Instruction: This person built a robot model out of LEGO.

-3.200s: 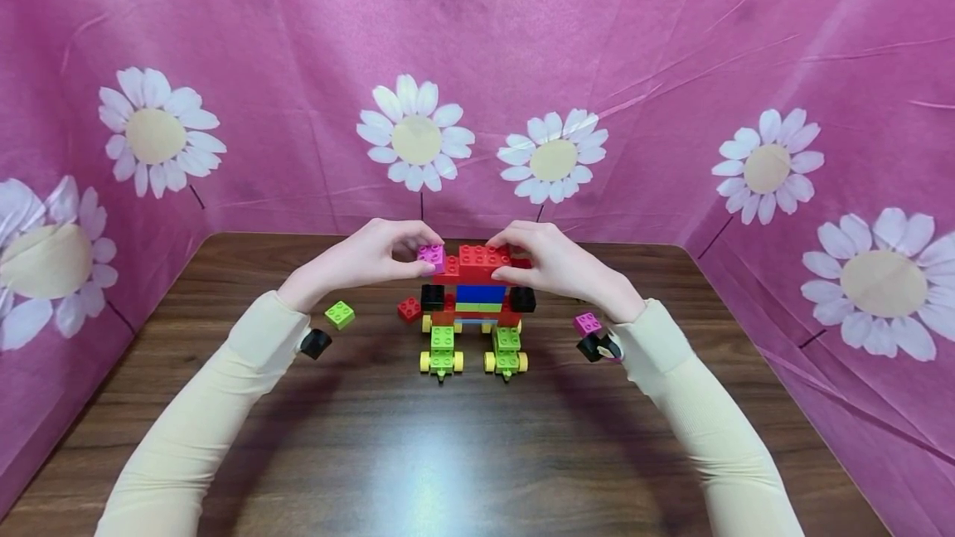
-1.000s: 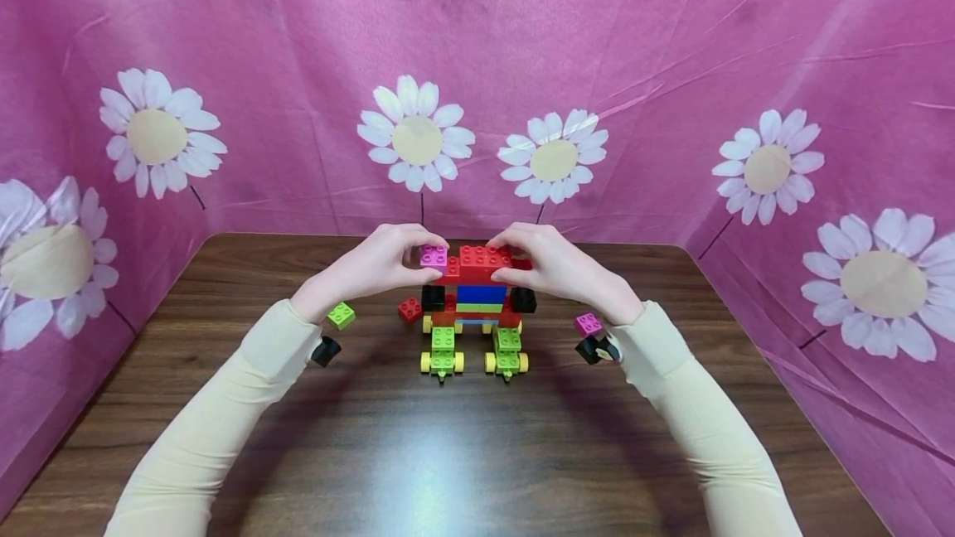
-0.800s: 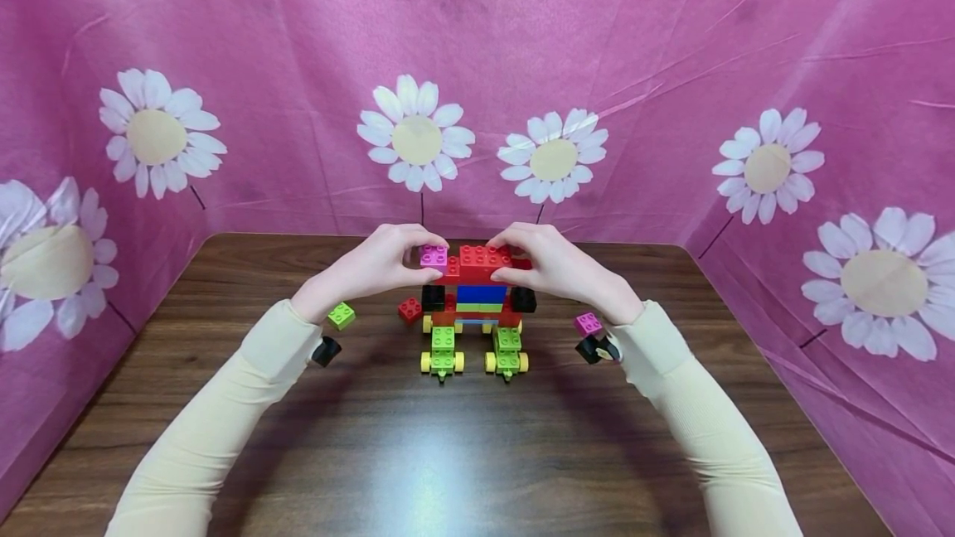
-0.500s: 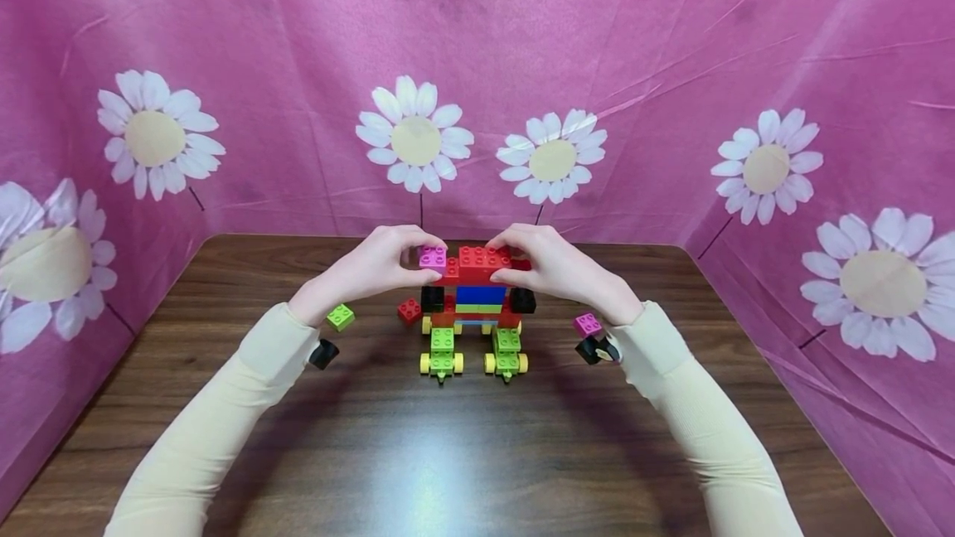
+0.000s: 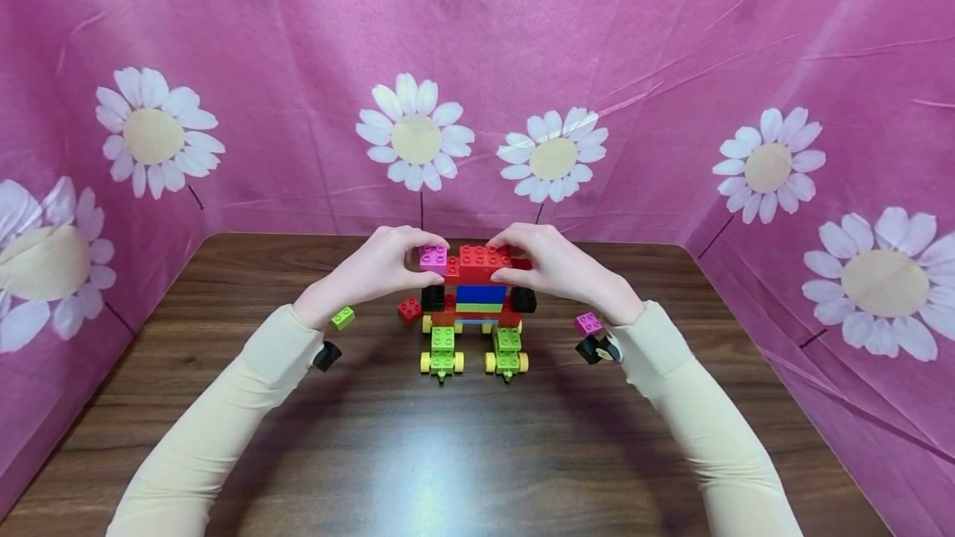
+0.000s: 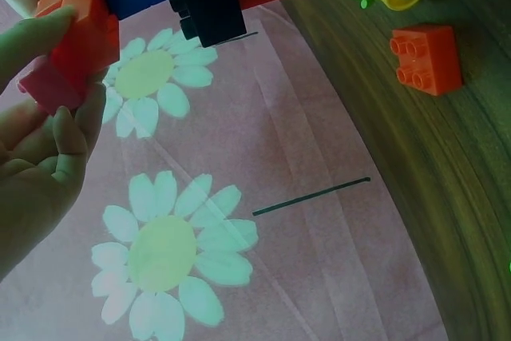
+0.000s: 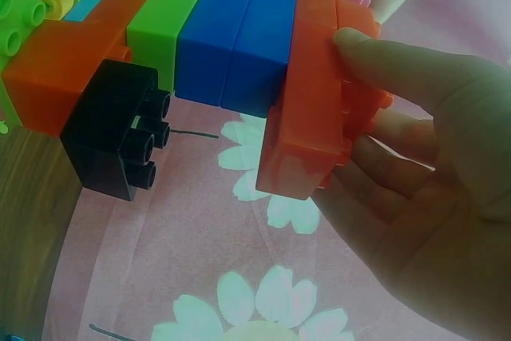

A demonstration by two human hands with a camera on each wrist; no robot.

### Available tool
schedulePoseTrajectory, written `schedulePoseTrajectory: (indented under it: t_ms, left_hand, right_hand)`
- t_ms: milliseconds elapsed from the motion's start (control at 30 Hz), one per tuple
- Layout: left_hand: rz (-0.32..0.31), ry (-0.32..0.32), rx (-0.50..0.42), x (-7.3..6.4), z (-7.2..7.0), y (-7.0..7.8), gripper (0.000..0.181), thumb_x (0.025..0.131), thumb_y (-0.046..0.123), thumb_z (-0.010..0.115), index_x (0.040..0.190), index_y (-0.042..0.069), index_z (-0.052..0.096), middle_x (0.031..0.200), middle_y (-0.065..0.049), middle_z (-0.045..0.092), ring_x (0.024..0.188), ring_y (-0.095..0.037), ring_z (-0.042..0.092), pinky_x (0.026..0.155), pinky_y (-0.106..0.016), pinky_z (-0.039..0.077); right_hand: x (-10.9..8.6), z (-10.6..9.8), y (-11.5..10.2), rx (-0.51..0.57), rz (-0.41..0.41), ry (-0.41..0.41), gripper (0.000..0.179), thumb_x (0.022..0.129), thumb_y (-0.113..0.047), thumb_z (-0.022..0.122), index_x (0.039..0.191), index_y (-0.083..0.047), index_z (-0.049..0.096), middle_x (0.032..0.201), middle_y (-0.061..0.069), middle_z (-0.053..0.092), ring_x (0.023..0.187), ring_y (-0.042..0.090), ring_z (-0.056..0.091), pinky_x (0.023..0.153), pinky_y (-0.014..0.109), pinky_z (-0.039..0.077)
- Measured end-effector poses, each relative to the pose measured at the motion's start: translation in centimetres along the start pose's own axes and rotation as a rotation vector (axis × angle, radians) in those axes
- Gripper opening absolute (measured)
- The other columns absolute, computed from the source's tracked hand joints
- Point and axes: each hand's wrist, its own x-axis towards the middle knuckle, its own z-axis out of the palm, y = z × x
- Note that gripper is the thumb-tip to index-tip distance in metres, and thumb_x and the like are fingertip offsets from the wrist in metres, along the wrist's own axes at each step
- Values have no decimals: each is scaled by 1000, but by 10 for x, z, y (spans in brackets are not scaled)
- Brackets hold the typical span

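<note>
A figure of toy building bricks stands on the table, with a blue middle, black bricks at its sides and green wheeled bricks in front. My left hand pinches a pink brick between thumb and fingers, at the left end of the top red layer. In the left wrist view that pink brick touches the red layer. With thumb and fingers, my right hand grips the upper red brick at its right end. The right fingertips are partly hidden behind it.
Loose on the wooden table lie a green brick and a red brick left of the figure, and a second pink brick near the right wrist. A pink flowered cloth rises behind and at both sides.
Since the oldest frame, my left hand has shifted slightly right and down with the pink brick, which now sits straighter against the red layer. My right hand keeps its place.
</note>
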Motion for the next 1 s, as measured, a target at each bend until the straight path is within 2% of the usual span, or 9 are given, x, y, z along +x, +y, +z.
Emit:
schedulePoseTrajectory:
  t_ms: [267, 533, 633, 867, 1000]
  left_hand:
    - [5, 4, 38, 1, 0, 2, 42, 81, 23, 82, 118, 7, 71, 103, -7, 75, 77, -17, 54, 71, -29, 47]
    - [33, 12, 50, 2, 2, 1, 39, 81, 22, 80, 115, 5, 71, 105, -8, 75, 86, -19, 61, 81, -39, 53]
    - [42, 16, 55, 2, 3, 2, 38, 82, 23, 79, 115, 6, 70, 102, -7, 75, 87, -19, 61, 82, -40, 52]
    - [-1, 40, -52, -4, 5, -5, 42, 83, 25, 81, 119, 9, 68, 97, -2, 71, 77, -14, 55, 69, -27, 49]
    - [4, 51, -89, -5, 6, -8, 43, 83, 28, 81, 120, 10, 67, 94, -1, 69, 75, -13, 54, 66, -25, 48]
  right_hand:
    - [0, -1, -1, 9, 3, -2, 40, 85, -23, 79, 117, -3, 67, 105, 9, 72, 85, 18, 62, 79, 33, 56]
    - [-1, -1, -1, 2, 2, 1, 41, 85, -24, 79, 118, -4, 67, 105, 9, 72, 85, 18, 62, 78, 32, 56]
    - [-2, -1, -2, -5, -6, 10, 41, 85, -24, 79, 118, -3, 67, 105, 9, 72, 84, 17, 61, 77, 32, 55]
    - [-3, -1, -3, -16, -9, 3, 42, 86, -26, 78, 121, -5, 66, 108, 9, 71, 86, 18, 61, 78, 32, 55]
    - [-6, -4, -1, -16, -16, -2, 43, 87, -28, 77, 122, -6, 67, 104, 6, 70, 77, 18, 57, 70, 28, 50]
